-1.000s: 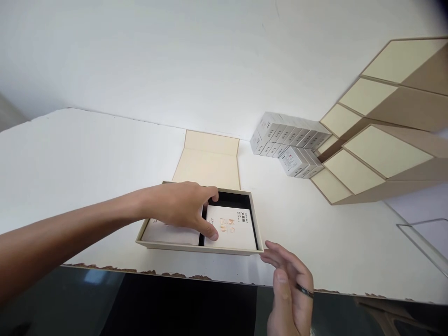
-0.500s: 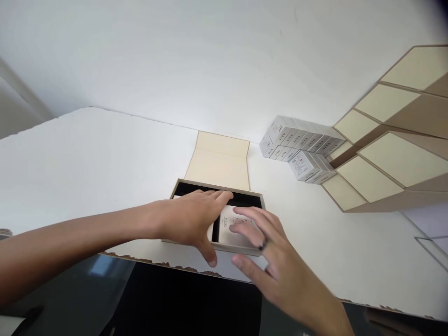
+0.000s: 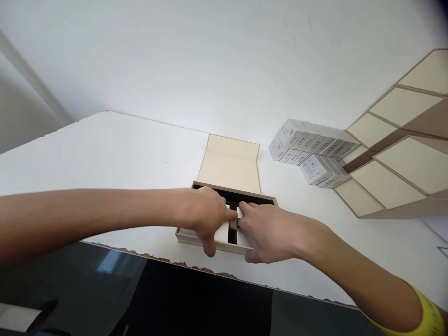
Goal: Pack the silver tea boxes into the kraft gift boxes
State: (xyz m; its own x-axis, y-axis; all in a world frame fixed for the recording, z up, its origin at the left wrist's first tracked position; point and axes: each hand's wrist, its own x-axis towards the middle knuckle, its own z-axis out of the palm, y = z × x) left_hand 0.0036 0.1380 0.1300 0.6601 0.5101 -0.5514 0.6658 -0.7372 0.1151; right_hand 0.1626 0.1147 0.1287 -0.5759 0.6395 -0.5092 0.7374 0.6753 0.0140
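A cream gift box [image 3: 213, 246] with a dark lining stands open near the table's front edge. Two white cartons lie side by side inside it, the left carton [image 3: 222, 232] and the right carton [image 3: 244, 235], with a dark gap between them. Over the left one is my left hand [image 3: 210, 212], closed on it, a finger at the gap and the thumb hanging over the front wall. My right hand [image 3: 268, 228], with a ring on one finger, closes over the right carton, its thumb at the front wall. The hands mostly cover both cartons, and their fingertips are partly hidden.
The gift box's cream lid [image 3: 229, 161] lies folded back towards the wall. Behind to the right is a stack of small white cartons [image 3: 308, 140]. Several cream boxes [image 3: 399, 172] stand stacked at the far right. The table's front edge [image 3: 203, 269] is chipped.
My right hand has come down onto the right carton, its fingers now curled over it. The left hand's fingers have moved lower into the gift box. The view has shifted slightly.
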